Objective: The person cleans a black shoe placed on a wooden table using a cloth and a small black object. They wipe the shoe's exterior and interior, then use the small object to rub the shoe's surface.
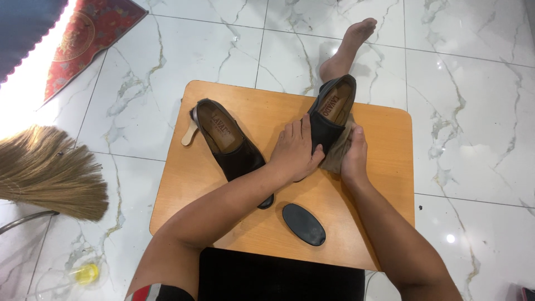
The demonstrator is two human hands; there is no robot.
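Observation:
On a small wooden table (384, 184) lie two black slip-on shoes. My left hand (293, 151) grips the toe of the right-hand shoe (330, 114), which is tilted up on its side. My right hand (354, 153) presses a grey-brown cloth (337, 156) against that shoe's side. The other shoe (229, 143) lies flat to the left, untouched. A black oval brush (303, 224) rests on the table in front of my arms.
A light wooden handle (189, 134) sticks out from under the left shoe at the table's left edge. A straw broom (50, 173) lies on the marble floor at left. A red rug (89, 33) is at top left. My bare foot (351, 44) stretches out beyond the table.

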